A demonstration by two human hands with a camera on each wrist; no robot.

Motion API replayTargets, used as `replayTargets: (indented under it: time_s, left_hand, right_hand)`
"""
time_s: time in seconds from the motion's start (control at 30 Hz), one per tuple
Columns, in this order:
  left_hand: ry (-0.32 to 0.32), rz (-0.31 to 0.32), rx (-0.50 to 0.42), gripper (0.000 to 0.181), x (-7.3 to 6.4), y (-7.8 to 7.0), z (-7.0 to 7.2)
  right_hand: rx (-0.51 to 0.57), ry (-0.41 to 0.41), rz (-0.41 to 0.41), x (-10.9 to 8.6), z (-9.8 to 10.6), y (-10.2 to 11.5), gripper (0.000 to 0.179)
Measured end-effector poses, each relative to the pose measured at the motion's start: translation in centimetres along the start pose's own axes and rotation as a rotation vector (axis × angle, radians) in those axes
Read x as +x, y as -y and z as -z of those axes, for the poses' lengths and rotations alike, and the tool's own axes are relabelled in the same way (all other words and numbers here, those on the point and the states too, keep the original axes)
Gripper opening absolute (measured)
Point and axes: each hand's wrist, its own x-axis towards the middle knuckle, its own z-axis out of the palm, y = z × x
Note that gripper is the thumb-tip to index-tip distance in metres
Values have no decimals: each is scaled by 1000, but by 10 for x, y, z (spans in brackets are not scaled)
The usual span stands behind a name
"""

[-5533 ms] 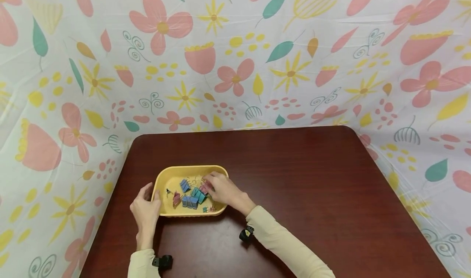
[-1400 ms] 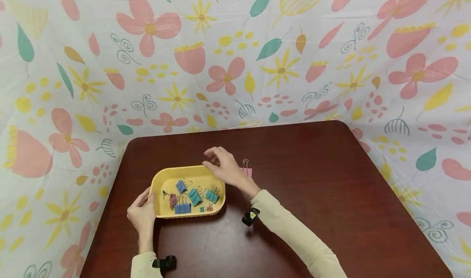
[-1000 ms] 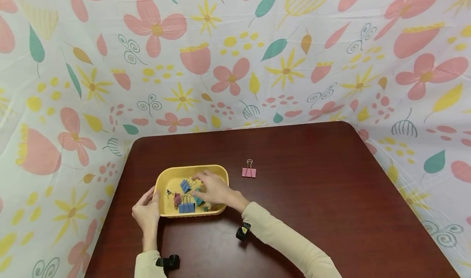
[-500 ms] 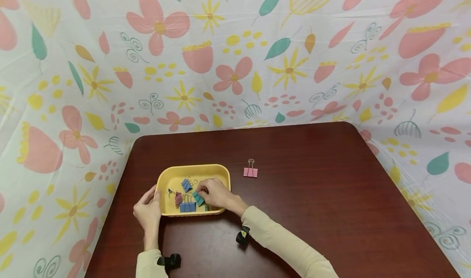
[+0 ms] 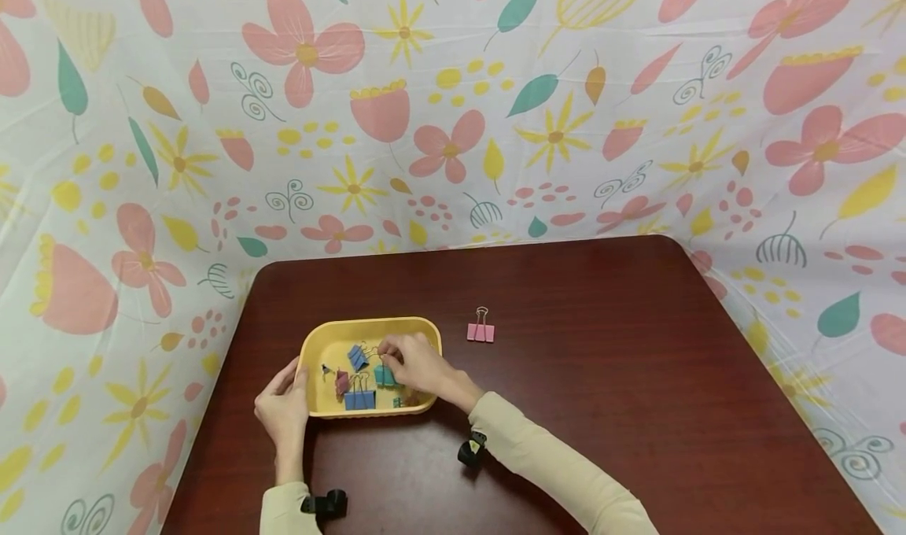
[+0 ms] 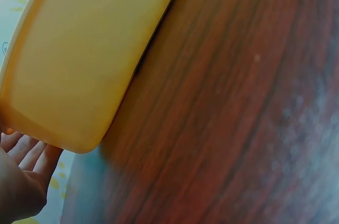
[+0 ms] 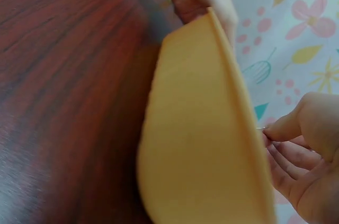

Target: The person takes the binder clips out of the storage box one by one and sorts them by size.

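My right hand point(image 5: 419, 364) pinches a teal clip point(image 5: 385, 375) by its wire handle inside the yellow tray point(image 5: 331, 348).
My left hand point(image 5: 283, 405) grips the tray's left end, thumb at the rim and fingers outside; my right thumb and fingertips are closed narrowly on the wire. The tray sits on the brown bench point(image 5: 602, 378). In it, left of the teal clip, lie a blue clip point(image 5: 357, 357), a larger blue clip point(image 5: 360, 400) nearer me and a dark pink clip point(image 5: 343, 383). Another pink clip point(image 5: 480, 333) rests on the bench, right of the tray, its handle pointing away from me.
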Motion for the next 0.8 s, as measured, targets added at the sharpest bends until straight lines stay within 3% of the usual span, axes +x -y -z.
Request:
replayTargets:
  time_s: [0.27, 0.8]
  left_hand:
    - [-2, 9, 1, 22, 0, 0, -1]
    - [7, 30, -5, 24, -1, -2, 2]
  right_hand:
    - [-40, -55, 32, 4, 21, 4, 11]
    - [-79, -139, -41, 5, 61, -3, 12]
